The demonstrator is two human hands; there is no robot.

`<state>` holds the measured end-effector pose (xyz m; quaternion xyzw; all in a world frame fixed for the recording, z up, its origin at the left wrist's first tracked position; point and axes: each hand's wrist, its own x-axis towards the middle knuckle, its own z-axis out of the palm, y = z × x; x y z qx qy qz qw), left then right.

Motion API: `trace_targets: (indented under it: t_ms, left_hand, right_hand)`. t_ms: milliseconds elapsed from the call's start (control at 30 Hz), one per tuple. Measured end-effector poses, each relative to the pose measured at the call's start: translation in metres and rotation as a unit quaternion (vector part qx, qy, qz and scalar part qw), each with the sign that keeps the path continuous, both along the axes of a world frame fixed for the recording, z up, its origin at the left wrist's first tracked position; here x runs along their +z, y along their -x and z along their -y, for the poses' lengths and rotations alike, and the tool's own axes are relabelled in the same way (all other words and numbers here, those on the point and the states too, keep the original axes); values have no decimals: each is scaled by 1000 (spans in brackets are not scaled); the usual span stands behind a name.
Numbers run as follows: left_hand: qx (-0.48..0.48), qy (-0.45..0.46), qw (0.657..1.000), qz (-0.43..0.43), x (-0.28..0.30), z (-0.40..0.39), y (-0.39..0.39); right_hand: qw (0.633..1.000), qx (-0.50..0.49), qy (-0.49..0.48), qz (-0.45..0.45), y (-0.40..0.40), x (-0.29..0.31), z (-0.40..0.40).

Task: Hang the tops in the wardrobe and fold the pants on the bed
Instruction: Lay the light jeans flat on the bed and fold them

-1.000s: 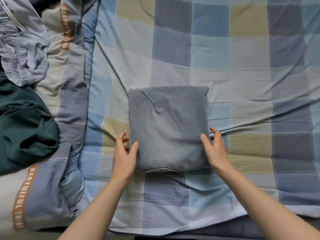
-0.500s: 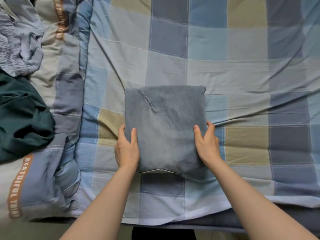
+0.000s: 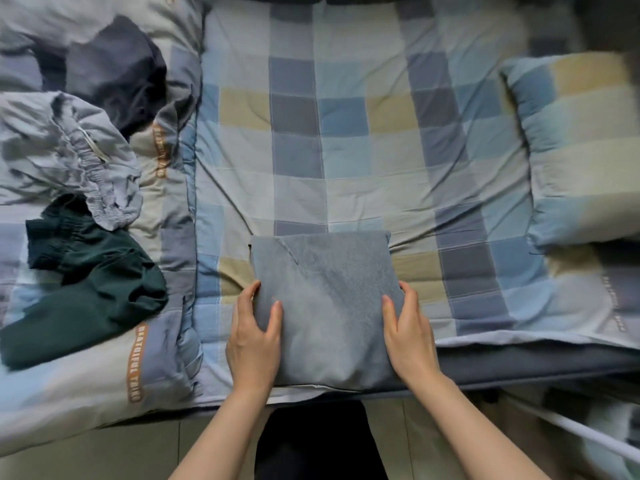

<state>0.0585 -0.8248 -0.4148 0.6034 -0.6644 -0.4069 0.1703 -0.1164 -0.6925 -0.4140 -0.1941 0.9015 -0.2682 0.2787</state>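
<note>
A folded grey-blue pair of pants [image 3: 325, 306] lies as a thick square near the bed's front edge. My left hand [image 3: 254, 332] grips its left side, thumb on top and fingers tucked under the edge. My right hand [image 3: 408, 329] grips the right side the same way. To the left, on the bunched quilt, lie a crumpled dark green garment [image 3: 93, 292], a light grey one with an elastic waistband [image 3: 69, 150] and a dark navy one [image 3: 114, 71].
The checked bedsheet [image 3: 346, 133] spreads out behind the folded pants. A checked pillow [image 3: 581, 147] lies at the right. A bunched quilt [image 3: 166, 341] with orange lettering covers the left side. A white rail [image 3: 571, 431] runs at the lower right by the floor.
Both hands have closed round the sides of the folded pants, and the bundle now sits closer to the bed's front edge. My head has pulled back, showing the pillow and more clothes.
</note>
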Motion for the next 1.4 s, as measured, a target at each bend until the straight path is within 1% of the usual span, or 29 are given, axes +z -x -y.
trace_targets:
  t_ms: [133,267,333,400,533,600,667,733,767,833,933,1067,1200,1233,1333,1400]
  left_hand:
    - [-87,72,994,-12,86,-8,-7]
    - [-147,105,982,-50,156,-24,-16]
    - [-162,114,978,-62,177,-33,-20]
    - [-198,115,969,-91,205,-52,-19]
    - [-258,96,950,-150,244,-91,-12]
    - [-290,65,938,-178,263,-116,-7]
    - [-315,25,927,-204,280,-144,-3]
    - [-349,4,911,-219,294,-176,0]
    - [-378,1,898,-225,301,-201,2]
    - [-414,-13,878,-239,309,-232,4]
    - [-478,-20,841,-253,325,-310,4]
    - [-541,-59,794,-269,343,-412,-12]
    - [-606,-70,730,-308,359,-515,-44]
    - [-627,-76,709,-315,361,-547,-55]
    - [-671,-95,655,-336,366,-609,-80]
    - [-703,-117,617,-333,367,-650,-100]
  right_hand:
    - [998,-21,26,-50,-23,86,-17]
    - [988,-61,44,-136,-50,162,-49]
    - [982,-71,49,-167,-60,182,-61]
    - [972,-113,47,-202,-75,213,-90]
    - [946,-209,85,-234,-101,254,-150]
    - [931,-257,103,-240,-115,269,-184]
    - [917,-300,102,-244,-132,281,-220]
    - [898,-341,92,-262,-151,293,-254]
    - [883,-370,87,-276,-164,301,-280]
    - [865,-403,78,-289,-181,312,-311]
    - [820,-472,57,-319,-220,331,-382]
    - [760,-547,22,-349,-274,352,-471]
    - [697,-607,-7,-381,-336,371,-558]
    - [677,-623,-17,-392,-357,374,-583]
    - [629,-666,-38,-400,-403,382,-625]
    - [583,-703,-52,-403,-438,384,-649]
